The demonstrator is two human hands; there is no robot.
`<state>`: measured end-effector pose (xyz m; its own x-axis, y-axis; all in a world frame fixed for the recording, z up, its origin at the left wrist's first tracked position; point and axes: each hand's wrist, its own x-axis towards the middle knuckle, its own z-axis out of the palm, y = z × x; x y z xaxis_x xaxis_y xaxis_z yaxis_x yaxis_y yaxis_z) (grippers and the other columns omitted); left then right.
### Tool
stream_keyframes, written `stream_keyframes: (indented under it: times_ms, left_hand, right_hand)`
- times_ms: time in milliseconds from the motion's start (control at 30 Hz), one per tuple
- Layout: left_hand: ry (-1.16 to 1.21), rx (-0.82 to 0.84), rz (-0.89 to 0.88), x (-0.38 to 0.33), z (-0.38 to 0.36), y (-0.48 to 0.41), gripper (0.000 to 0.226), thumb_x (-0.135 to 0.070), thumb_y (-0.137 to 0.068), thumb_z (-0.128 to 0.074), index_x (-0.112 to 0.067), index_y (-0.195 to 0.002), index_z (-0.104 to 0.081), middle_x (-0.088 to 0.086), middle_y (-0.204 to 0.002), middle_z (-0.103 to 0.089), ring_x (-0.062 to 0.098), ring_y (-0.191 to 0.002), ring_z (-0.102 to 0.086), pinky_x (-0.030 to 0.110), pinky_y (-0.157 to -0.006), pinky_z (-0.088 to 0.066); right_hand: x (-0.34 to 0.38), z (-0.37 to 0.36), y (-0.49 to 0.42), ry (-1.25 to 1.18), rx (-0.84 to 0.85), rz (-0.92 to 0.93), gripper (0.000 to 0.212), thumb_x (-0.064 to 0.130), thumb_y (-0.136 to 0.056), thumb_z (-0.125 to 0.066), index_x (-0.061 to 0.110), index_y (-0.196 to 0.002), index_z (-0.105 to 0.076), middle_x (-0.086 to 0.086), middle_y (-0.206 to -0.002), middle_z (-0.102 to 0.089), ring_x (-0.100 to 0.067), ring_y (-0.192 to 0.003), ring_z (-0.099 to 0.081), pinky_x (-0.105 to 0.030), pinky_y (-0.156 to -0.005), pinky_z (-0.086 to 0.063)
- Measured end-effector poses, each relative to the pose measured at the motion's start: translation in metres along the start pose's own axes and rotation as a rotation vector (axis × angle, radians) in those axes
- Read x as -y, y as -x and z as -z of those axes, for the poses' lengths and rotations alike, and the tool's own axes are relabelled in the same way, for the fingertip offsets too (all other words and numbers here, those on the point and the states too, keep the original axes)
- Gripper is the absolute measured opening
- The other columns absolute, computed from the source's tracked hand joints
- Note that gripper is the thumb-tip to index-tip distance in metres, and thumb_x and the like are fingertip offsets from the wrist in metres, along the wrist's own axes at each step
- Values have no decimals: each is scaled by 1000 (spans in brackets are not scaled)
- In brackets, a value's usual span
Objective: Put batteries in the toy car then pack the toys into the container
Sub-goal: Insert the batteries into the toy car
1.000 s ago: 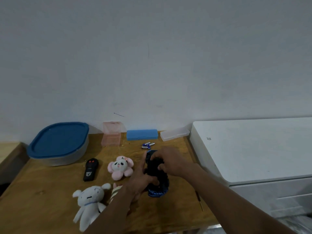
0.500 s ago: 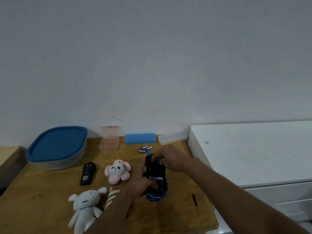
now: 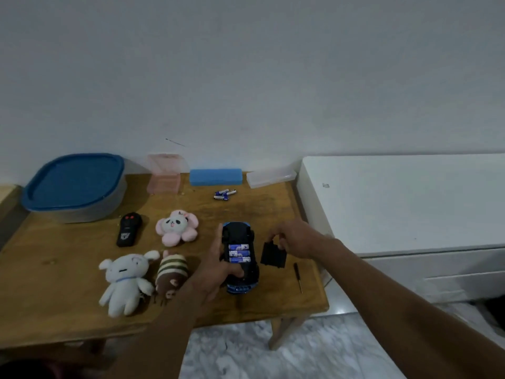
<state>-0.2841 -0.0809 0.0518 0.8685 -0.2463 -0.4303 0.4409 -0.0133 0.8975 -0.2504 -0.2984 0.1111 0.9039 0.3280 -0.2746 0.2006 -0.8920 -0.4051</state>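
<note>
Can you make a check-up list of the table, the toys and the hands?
Surface: wooden table.
Job's things: toy car upside down, three batteries in its open bay; battery cover off; container back left, blue lid on; white plush, pink plush, striped plush and remote on the table.
Clutter: spare batteries, screwdriver, pink box, blue case, clear case.
Hands: left hand holds the toy car; right hand pinches the battery cover.
Cables: nothing seen.
Surroundings: white cabinet at the right, plain wall, marbled floor.
</note>
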Motion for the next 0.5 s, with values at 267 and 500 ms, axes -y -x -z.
stream_keyframes:
  times_ms: [267, 500]
  left_hand:
    - [66, -52, 99, 29, -20, 9, 123, 30, -69, -57, -43, -153, -5, 3, -131, -57, 29, -112, -61, 41, -79, -56]
    - [134, -76, 113, 43, -26, 17, 122, 28, -71, -55, -49, -151, -7, 3, -130, -61, 32, -111, -63, 45, -80, -56]
  right_hand:
    - [-37, -52, 11, 56, 195, 20, 38, -5, -84, -51, 15, -112, -66, -7, -107, -64, -20, -93, -57, -25, -71, -41]
    - [-47, -69, 5, 127, 246, 33, 37, 2, -82, -52, 17, -112, -67, -9, -105, -69, -27, -97, -63, -40, -81, -54]
